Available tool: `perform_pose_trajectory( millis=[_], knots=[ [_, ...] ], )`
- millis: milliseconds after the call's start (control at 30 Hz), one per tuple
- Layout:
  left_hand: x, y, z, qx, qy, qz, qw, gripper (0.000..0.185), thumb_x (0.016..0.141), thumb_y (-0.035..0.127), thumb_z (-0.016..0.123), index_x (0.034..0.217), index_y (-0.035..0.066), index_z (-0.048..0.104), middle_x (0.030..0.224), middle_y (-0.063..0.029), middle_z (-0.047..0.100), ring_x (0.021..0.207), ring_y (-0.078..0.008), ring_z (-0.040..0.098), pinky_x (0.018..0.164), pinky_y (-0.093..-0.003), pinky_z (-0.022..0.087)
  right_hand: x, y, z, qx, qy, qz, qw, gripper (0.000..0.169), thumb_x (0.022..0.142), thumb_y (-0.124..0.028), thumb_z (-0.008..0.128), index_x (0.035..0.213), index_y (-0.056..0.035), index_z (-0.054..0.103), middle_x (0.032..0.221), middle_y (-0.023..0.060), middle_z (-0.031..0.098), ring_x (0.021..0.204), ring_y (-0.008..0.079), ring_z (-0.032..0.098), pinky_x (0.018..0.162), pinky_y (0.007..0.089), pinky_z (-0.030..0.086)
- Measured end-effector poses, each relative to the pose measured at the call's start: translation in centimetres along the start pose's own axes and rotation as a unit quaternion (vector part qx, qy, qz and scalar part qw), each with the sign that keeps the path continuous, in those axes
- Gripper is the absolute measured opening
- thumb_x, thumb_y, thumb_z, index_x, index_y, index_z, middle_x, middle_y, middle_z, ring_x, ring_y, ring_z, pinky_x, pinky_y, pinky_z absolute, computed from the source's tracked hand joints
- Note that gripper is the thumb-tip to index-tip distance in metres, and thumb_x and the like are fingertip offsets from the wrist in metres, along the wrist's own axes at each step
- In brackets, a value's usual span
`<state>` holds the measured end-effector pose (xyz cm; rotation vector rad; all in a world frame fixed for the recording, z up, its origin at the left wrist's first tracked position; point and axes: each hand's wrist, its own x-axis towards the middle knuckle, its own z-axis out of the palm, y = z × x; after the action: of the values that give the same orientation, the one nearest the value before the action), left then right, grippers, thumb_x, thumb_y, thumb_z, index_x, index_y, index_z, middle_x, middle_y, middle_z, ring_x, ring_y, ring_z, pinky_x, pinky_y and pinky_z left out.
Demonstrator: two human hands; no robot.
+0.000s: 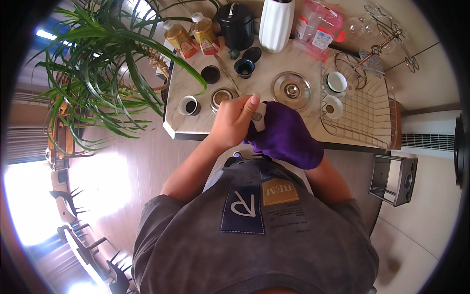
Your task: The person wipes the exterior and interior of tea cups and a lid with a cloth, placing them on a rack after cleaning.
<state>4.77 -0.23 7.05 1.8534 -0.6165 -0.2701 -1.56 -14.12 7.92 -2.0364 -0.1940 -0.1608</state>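
Note:
My left hand (233, 119) grips a small pale object (259, 117) with a round grey spot, its thumb raised along the top edge. Most of that object is hidden by the fingers and cloth. A purple cloth (286, 128) wraps over my right hand (312, 158), covering the fingers, and presses against the pale object. Both hands meet above the front edge of a marble-patterned counter (253, 90). Just beyond my left hand are a round metal container (223, 96) and a white cup (190, 106) with a dark inside. A round steel lid (292, 90) lies past the cloth.
A wire basket (371, 110) at right holds a white cup (336, 81) and another cup (332, 107). A dark blue cup (244, 68), black canister (235, 27), bottles (204, 35) and white vase (276, 27) stand farther back. Plant leaves (136, 55) overhang the left side.

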Motion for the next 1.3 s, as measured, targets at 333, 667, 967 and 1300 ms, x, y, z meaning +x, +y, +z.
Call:
perform_pose_trajectory(
  millis=[333,667,967,1300],
  knots=[
    [0.1,0.0,-0.6,0.031,-0.097,-0.013,0.995,0.047,0.097,0.033,0.038,0.068,-0.003,0.047,0.053,-0.0129,0.038,0.051,-0.0221,0.031,0.049,-0.035,0.034,0.1,2.4,0.8,-0.075,-0.005,-0.042,0.996,0.011,0.077,-0.018,0.06,0.079,-0.0071,0.06,0.063,0.0091,0.056,0.057,0.0218,0.059,0.053,0.0322,0.044],
    [0.5,-1.9,-0.9,-0.018,0.037,-0.049,0.998,0.045,0.096,0.031,0.042,0.067,-0.003,0.046,0.053,-0.0076,0.038,0.054,-0.0149,0.03,0.049,-0.0327,0.032,-0.1,0.9,1.1,0.199,-0.05,0.084,0.975,0.01,0.079,-0.013,0.06,0.082,-0.0043,0.056,0.066,0.0014,0.058,0.05,0.0058,0.05,0.043,0.0201,0.034],
    [-1.6,-1.4,0.5,-0.049,0.132,0.069,0.988,0.023,0.093,0.02,0.049,0.083,-0.001,0.049,0.064,-0.0103,0.05,0.057,-0.0202,0.046,0.055,-0.0306,0.038,0.8,1.9,2.2,0.024,0.128,-0.014,0.991,0.015,0.084,-0.018,0.054,0.085,-0.0031,0.056,0.067,0.0047,0.057,0.055,0.0128,0.056,0.048,0.0267,0.042],
    [-1.4,-0.9,-3.0,0.048,0.078,0.061,0.994,0.028,0.092,0.019,0.048,0.074,0.0,0.043,0.062,-0.0189,0.048,0.059,-0.0384,0.046,0.053,-0.0395,0.037,0.1,-0.7,1.5,0.342,-0.009,0.224,0.913,0.018,0.086,-0.015,0.05,0.098,-0.002,0.052,0.078,0.0085,0.059,0.065,0.0163,0.059,0.057,0.031,0.046]
  ],
)
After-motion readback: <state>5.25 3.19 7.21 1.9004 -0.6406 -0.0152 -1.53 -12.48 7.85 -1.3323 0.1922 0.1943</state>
